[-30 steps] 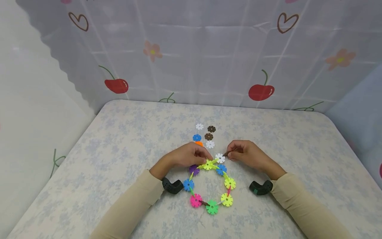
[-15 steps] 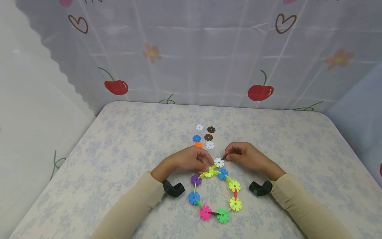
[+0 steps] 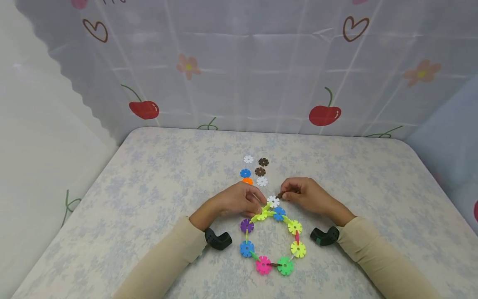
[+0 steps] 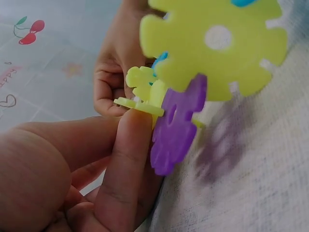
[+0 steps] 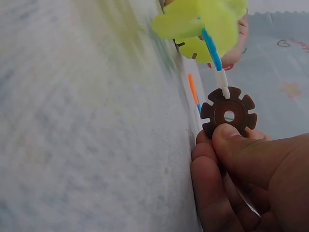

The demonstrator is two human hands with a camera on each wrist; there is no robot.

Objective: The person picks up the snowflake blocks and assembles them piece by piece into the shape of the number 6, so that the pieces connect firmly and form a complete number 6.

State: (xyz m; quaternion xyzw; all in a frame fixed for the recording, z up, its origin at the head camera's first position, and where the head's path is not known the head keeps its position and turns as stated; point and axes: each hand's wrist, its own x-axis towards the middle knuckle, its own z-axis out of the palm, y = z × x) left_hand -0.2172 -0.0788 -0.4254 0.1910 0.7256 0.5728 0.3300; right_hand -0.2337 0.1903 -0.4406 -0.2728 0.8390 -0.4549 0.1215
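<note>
- Head: multicolour notched-disc ring [image 3: 247, 249] on desk [image 3: 168, 174], near centre; left hand [image 3: 239, 199], right hand [image 3: 308, 194] at its far side.
- Left wrist: left pinches yellow disc [image 4: 137, 105]; purple disc [image 4: 176, 128] beside it.
- Right wrist: right pinches brown disc [image 5: 229, 102], round-holed, touching white disc [image 5: 221, 81].

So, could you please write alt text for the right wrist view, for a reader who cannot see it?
The right hand pinches a brown notched disc whose upper edge touches a white disc seen edge-on. Beyond it are a blue disc and yellow discs, with part of the left hand behind them; pale cloth fills the left side.
</note>
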